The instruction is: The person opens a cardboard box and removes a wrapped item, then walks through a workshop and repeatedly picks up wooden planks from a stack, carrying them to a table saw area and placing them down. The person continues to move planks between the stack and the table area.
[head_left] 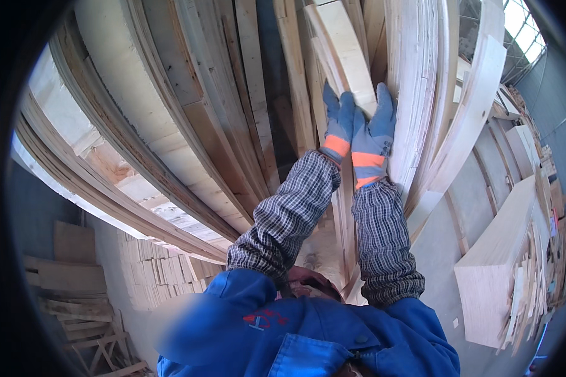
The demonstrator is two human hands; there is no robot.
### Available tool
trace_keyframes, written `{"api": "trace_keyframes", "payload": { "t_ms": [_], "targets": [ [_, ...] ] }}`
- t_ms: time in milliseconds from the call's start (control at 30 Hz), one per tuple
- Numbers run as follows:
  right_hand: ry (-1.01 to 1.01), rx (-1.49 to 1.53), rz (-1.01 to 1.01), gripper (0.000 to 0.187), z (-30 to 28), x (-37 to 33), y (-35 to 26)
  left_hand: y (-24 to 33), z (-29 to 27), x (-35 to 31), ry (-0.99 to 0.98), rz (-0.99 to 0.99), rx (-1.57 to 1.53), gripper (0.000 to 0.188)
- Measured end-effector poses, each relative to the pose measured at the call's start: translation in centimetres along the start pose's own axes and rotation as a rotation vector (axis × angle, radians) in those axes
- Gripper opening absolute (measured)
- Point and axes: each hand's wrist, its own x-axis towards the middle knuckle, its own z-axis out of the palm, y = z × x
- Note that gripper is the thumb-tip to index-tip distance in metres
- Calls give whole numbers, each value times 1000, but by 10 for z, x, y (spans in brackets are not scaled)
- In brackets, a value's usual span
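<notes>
Both my hands are in blue-grey work gloves with orange bands, raised close together at the top centre. My left hand (338, 122) is against the left side of the near end of a pale wooden board (344, 47), its fingers closing on the edge. On the right of that same end is my right hand (372, 135), with its fingers upright along the wood. The board runs away from me, tilted, and lies among other long strips. Parts of my fingers are hidden behind the board's end. A stack of thin pale boards (415, 94) stands just right of my right hand.
Long stacked boards (122, 103) fill the left side. At the right, a curved-looking strip (468, 119) leans outward, and a large pale wooden block (497, 270) stands beside a heap of scrap slats (525, 295). Wood pieces (160, 273) are piled at lower left.
</notes>
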Motion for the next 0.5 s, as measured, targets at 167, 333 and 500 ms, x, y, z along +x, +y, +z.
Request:
{"api": "trace_keyframes", "payload": {
  "t_ms": [167,333,500],
  "targets": [
    [30,381,194,44,8,-8,-10,-2,-4,7,-77,-69,74,81],
    [77,796,265,38,-17,-6,-25,10,4,7,-163,-224,-99,56],
    [44,596,-78,48,-55,-12,-69,-25,-26,20,-168,-171,-101,62]
  ]
}}
